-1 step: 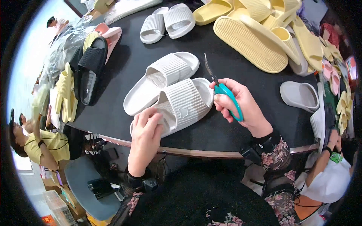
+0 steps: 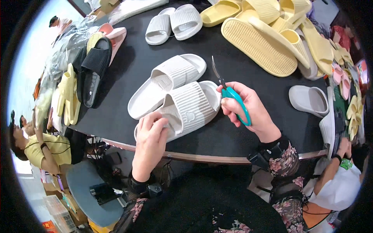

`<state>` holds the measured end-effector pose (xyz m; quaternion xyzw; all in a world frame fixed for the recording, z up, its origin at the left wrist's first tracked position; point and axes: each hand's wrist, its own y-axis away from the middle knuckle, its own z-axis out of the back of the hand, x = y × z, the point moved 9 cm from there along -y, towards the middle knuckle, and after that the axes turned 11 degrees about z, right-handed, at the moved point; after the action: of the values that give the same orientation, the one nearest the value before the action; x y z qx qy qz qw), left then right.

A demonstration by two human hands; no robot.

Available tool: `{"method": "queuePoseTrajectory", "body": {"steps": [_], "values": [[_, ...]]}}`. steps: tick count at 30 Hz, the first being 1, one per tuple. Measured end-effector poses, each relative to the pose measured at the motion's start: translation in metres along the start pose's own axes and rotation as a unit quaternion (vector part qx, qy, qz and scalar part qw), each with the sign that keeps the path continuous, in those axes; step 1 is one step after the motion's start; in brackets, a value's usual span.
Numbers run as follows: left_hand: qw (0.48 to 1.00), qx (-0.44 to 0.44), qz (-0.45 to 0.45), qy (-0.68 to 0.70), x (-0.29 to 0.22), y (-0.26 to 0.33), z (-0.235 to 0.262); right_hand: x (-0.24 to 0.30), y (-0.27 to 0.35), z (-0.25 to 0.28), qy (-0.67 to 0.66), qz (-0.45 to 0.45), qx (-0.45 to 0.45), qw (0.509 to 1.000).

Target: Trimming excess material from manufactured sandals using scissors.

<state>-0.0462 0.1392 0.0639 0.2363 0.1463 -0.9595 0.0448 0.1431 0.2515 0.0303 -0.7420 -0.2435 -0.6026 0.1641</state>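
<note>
Two white ribbed slide slippers lie side by side on the black table (image 2: 128, 58), toes pointing to the upper right. My left hand (image 2: 149, 141) rests at the heel end of the near slide (image 2: 190, 108), its fingers curled over the sole's edge and closed on it. Just beyond and touching it is the far slide (image 2: 175, 70). My right hand (image 2: 254, 108) grips teal-handled scissors (image 2: 237, 100) beside the near slide's toe. Their slim curved blades point up and look closed. Part of the near slide's heel is hidden by my left hand.
Another white pair (image 2: 185, 23) sits at the back, beside a pile of yellow slides (image 2: 260, 46). Black slides (image 2: 93, 70), with yellow and pink ones, stand at the left. A grey-white slipper (image 2: 309, 99) lies right. Other people are at both sides; a grey chair (image 2: 91, 194) stands lower left.
</note>
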Motion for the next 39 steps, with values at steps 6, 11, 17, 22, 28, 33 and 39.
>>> {"method": "queuePoseTrajectory", "body": {"steps": [6,11,17,22,28,33,39], "values": [[0.998,-0.023,0.012,0.054,0.009,0.001,0.013,0.001,-0.001,-0.003,0.018,-0.004,-0.002,1.0],[0.971,-0.088,0.15,0.163,0.06,0.018,0.053,-0.001,0.001,-0.002,0.017,-0.008,-0.015,1.0],[0.904,-0.133,0.299,0.275,0.128,0.069,0.097,-0.002,0.001,-0.004,0.028,-0.013,-0.018,0.999],[0.917,-0.124,0.343,0.163,0.165,0.112,0.116,-0.001,0.0,-0.004,0.022,-0.014,-0.022,0.999],[0.915,0.095,0.363,-0.149,0.19,0.149,0.081,-0.008,0.0,-0.001,0.014,-0.02,-0.017,1.0],[0.866,0.159,0.378,-0.286,0.234,0.195,0.051,-0.007,-0.002,-0.003,0.007,-0.009,-0.009,1.0],[0.954,0.006,0.27,-0.13,0.172,0.13,0.087,-0.002,0.001,-0.006,0.013,-0.005,0.005,1.0]]}}
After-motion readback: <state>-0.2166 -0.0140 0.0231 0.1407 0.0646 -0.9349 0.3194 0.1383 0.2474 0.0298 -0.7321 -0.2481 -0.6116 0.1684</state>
